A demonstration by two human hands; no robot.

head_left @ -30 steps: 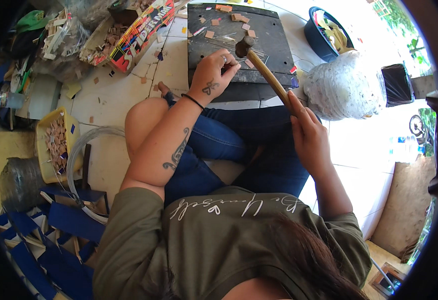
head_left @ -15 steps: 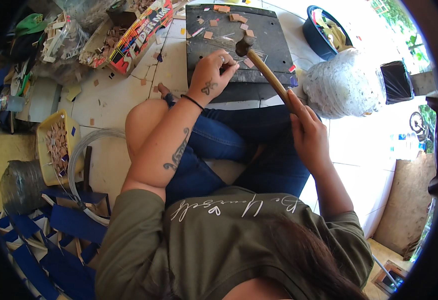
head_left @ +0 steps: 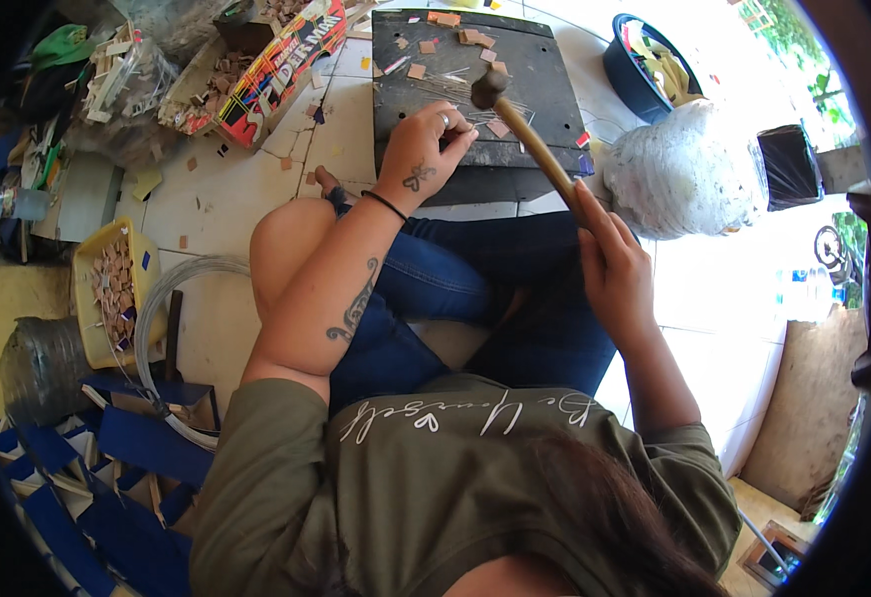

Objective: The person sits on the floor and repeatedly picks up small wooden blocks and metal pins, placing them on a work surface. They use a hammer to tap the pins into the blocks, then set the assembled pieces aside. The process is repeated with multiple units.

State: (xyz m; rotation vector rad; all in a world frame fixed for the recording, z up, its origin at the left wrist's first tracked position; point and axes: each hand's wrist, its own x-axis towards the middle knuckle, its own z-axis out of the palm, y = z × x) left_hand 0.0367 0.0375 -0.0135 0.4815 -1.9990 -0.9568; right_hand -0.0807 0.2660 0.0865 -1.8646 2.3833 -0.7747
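Observation:
My right hand (head_left: 615, 264) is wrapped round the wooden handle of a hammer (head_left: 530, 142), whose dark round head is up over the black block table (head_left: 535, 55). At the table's near edge my left hand (head_left: 426, 144) is closed in a pinch, thumb against fingers. What sits between those fingertips is too small to make out. Thin metal wire pieces (head_left: 445, 82) lie scattered just beyond the left hand. Small brown square chips (head_left: 417, 72) are strewn across the tabletop, one of them (head_left: 497, 128) beside the left fingertips.
On the left stand an open printed carton (head_left: 286, 75) with brown pieces and a yellow tub (head_left: 162, 328) of chips. A wire coil (head_left: 157, 298) lies near blue boxes (head_left: 147, 438). To the right are a dark blue basin (head_left: 620, 75) and a wrapped white bundle (head_left: 679, 169).
The hammer head has shifted very slightly to the right. My left hand stays pinched in nearly the same place.

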